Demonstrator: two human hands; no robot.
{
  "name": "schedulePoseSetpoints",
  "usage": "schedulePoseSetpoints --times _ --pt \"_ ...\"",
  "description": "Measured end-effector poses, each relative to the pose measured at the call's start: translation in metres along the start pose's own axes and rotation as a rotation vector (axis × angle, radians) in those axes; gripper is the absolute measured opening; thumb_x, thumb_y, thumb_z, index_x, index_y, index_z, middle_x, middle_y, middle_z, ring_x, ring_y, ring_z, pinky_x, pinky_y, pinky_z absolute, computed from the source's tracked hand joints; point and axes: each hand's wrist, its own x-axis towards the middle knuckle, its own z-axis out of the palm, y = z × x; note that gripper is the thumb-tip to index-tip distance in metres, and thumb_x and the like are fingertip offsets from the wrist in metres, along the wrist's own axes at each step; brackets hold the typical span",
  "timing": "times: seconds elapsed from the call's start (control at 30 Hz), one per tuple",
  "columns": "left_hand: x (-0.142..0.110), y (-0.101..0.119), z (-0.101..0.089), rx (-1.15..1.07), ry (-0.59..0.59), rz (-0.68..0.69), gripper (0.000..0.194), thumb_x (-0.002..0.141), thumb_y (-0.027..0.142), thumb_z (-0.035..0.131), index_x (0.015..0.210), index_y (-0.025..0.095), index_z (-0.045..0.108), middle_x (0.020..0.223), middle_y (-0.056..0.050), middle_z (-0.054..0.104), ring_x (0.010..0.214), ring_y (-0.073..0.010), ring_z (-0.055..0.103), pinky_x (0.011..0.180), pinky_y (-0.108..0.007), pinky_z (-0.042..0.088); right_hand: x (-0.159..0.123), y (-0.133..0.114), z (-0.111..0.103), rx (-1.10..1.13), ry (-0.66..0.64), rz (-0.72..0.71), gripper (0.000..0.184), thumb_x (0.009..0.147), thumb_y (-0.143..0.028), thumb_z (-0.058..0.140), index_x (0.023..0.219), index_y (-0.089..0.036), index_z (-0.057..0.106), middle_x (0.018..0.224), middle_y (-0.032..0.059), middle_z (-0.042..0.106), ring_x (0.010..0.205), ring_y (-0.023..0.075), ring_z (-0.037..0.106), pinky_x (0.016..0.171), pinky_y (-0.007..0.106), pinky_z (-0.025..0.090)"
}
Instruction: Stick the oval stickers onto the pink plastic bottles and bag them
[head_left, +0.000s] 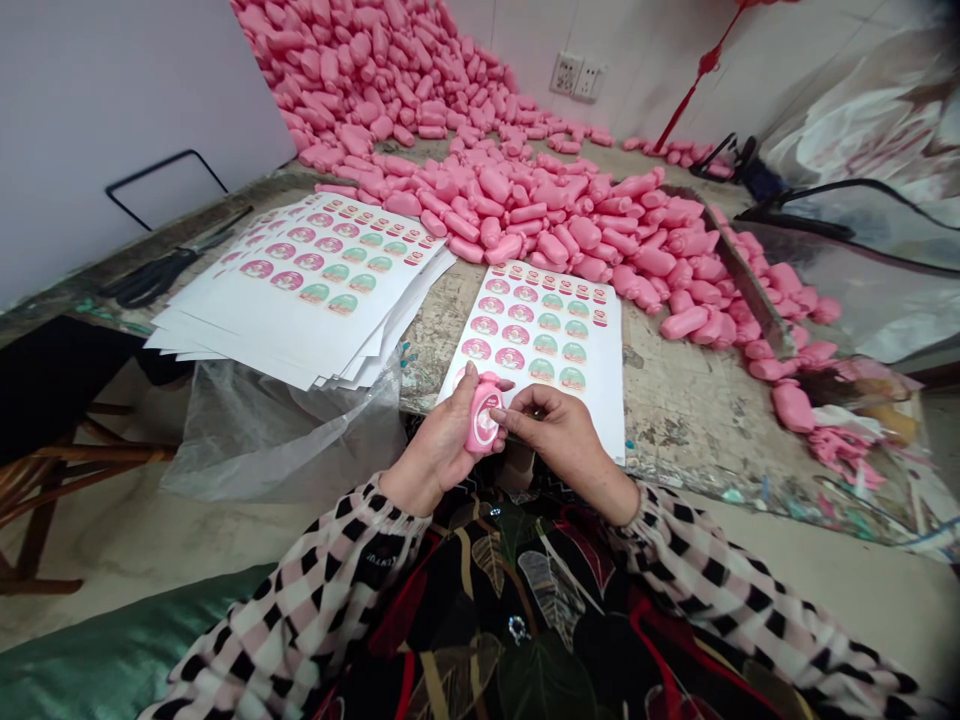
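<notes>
My left hand (442,445) is wrapped round a small pink bottle (475,440), held upright just past the table's front edge. An oval pink-and-white sticker (486,418) lies on the bottle's front. My right hand (559,430) has its fingers curled, and the thumb and fingertip meet at the sticker's right side. Whether they grip its edge or press it flat is too small to tell. Right behind both hands lies a sticker sheet (546,330) with rows of pink ovals, green domes and small red labels; my hands hide part of its near edge.
A thick stack of sticker sheets (300,290) lies to the left, above a clear plastic bag (285,430). Pink bottles (525,190) are heaped across the table's back, along a wooden strip (742,270). Black-handled scissors (154,275) rest at far left. Plastic bags (877,240) fill the right.
</notes>
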Motion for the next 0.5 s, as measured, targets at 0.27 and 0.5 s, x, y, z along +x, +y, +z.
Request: schedulePoseSetpoints --times 0.27,0.5 --pt "-0.004 -0.003 0.003 0.069 -0.007 0.053 0.06 0.075 0.067 0.043 0.1 0.015 0.061 0.069 -0.003 0.057 0.05 -0.0091 0.051 0.042 -0.019 0.042 -0.005 -0.013 -0.007 -0.285 -0.035 -0.017 0.035 0.073 -0.057 0.057 0.068 -0.023 0.063 0.063 -0.0013 0.064 0.058 0.0137 0.053 0.05 0.024 0.029" --pt "-0.009 -0.005 0.003 0.189 -0.011 0.08 0.069 0.075 0.072 0.034 0.103 0.015 0.061 0.063 -0.002 0.054 0.045 -0.0096 0.049 0.038 -0.021 0.04 -0.007 -0.005 -0.001 -0.245 -0.096 0.078 0.039 0.073 -0.059 0.055 0.061 -0.022 0.059 0.054 -0.0008 0.061 0.05 0.0129 0.05 0.047 0.023 0.027"
